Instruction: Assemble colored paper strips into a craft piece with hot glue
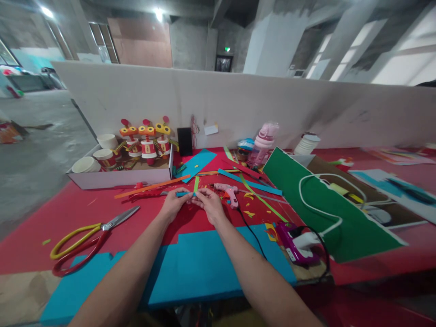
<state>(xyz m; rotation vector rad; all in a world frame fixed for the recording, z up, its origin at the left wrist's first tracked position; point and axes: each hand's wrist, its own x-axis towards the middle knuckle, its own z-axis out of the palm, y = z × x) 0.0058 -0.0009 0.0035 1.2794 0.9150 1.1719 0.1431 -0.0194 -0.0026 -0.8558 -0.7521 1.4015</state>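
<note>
Both hands meet over the middle of the red table. My left hand (174, 205) is closed, its fingers pinching a short blue paper strip (184, 194). My right hand (210, 205) is closed on the same piece at its other end, where a light green paper strip (196, 183) stands out away from me at an angle to the blue one. Fingertips hide how the two strips meet. Just right of my right hand lies a pink hot glue gun (229, 193). Large scissors (102, 231) with yellow and red handles lie open to the left.
A white box (122, 178) holds paper cups and several cup figures (148, 143). Loose strips, including an orange strip (153, 186), lie around. A pink bottle (264, 143), a green-sided box (316, 213) and a purple power strip (295, 247) stand right. Blue sheets (207, 259) cover the front edge.
</note>
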